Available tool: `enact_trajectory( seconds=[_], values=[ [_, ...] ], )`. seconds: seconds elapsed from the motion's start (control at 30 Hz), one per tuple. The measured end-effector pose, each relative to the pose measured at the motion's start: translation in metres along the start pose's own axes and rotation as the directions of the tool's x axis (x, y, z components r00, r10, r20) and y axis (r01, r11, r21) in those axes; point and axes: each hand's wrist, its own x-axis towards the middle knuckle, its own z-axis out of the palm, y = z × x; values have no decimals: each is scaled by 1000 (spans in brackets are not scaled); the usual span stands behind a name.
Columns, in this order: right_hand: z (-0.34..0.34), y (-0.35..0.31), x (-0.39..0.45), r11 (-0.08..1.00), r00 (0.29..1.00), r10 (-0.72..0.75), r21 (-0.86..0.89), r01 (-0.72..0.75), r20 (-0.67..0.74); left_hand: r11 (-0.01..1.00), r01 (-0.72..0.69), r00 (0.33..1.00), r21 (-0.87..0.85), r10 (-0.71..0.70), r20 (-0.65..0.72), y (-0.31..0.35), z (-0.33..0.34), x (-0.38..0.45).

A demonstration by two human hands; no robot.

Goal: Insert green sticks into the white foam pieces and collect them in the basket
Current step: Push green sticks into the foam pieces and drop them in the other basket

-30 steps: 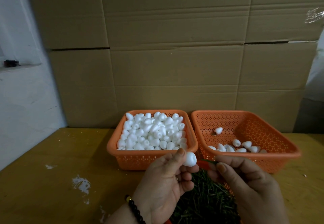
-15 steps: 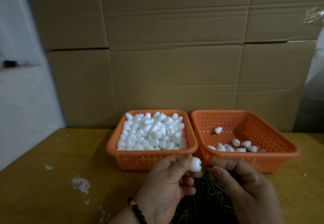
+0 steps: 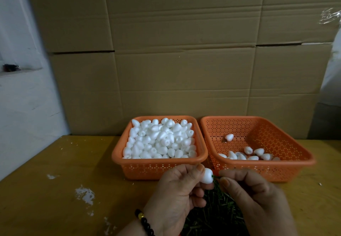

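Observation:
My left hand (image 3: 177, 193) pinches a white foam piece (image 3: 206, 175) between thumb and fingers, just in front of the two baskets. My right hand (image 3: 256, 197) pinches a short green stick (image 3: 215, 176) whose tip sits in the foam piece's right end. The left orange basket (image 3: 118, 154) is heaped with plain white foam pieces (image 3: 160, 139). In the right orange basket (image 3: 304, 159) lie several foam pieces (image 3: 249, 154) near its front wall, one more (image 3: 229, 137) farther back. A pile of green sticks (image 3: 217, 215) lies below my hands, partly hidden by them.
The baskets stand side by side on a yellow-brown table (image 3: 55, 189) with white paint marks (image 3: 84, 194). Stacked cardboard boxes (image 3: 184, 60) form a wall right behind the baskets. A white wall (image 3: 22, 106) closes the left side.
Both hands have drifted slightly lower. My right hand has closed in on the foam piece, and the green stick has gone deeper, so less of it shows between the hands.

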Motion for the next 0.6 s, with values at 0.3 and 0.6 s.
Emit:
enact_trajectory(
  seconds=[0.3,0.6],
  values=[
    [-1,0,0,997,999,-34,-68,34,-3,1000,6,1000,22,-6,3,-3,-1,1],
    [-1,0,-2,994,998,-50,-95,54,37,999,8,1000,33,-9,13,-3,1,-1]
  ],
)
